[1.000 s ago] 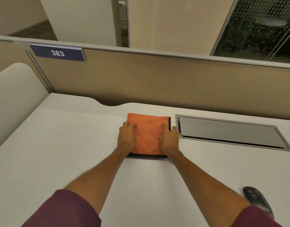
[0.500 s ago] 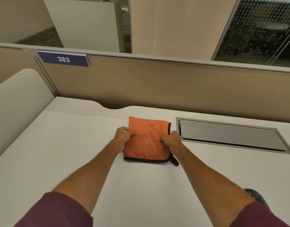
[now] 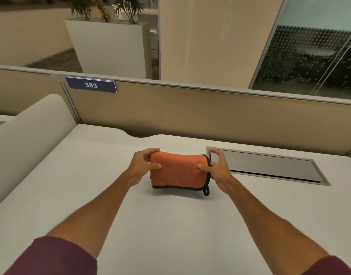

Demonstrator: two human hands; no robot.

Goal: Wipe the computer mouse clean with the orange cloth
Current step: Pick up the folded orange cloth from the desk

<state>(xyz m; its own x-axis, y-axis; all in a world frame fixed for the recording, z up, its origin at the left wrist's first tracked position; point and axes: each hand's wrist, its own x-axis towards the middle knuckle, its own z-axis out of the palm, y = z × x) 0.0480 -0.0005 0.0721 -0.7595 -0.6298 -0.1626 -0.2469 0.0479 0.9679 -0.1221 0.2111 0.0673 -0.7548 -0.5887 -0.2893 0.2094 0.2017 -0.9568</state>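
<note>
Orange cloth [image 3: 178, 171] lifted just above desk [image 3: 91, 185], folded. Left hand [image 3: 143, 165] and right hand [image 3: 217, 167] pinch opposite ends, fingers closed on fabric. Mouse out of view. Keep fold tight; locate mouse before wiping.

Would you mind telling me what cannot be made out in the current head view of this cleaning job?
- The computer mouse: outside the frame, so its place and state are unknown.
- The far side of the orange cloth: turned away from the camera.
- The fingers of the left hand and right hand behind the cloth: hidden by it.
- The inside of the cable hatch: covered by its lid.
</note>
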